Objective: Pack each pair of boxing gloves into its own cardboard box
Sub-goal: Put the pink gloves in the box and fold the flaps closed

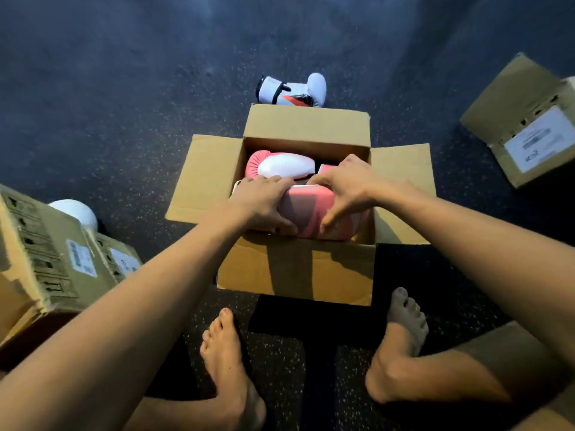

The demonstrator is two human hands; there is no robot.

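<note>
An open cardboard box (295, 269) stands on the floor in front of me, flaps spread out. Inside, at the far side, lies a pink and white boxing glove (280, 165). A second pink glove (311, 209) sits at the box's near side, partly above the rim. My left hand (264, 202) grips its left end and my right hand (348, 188) grips its right end. A white boxing glove (292, 90) with black and red trim lies on the floor just behind the box.
Closed cardboard boxes with labels (53, 259) stand at the left, with a white glove (76, 213) behind them. Another labelled box (525, 126) lies at the right. My bare feet (230, 362) rest on the dark speckled floor (109, 104).
</note>
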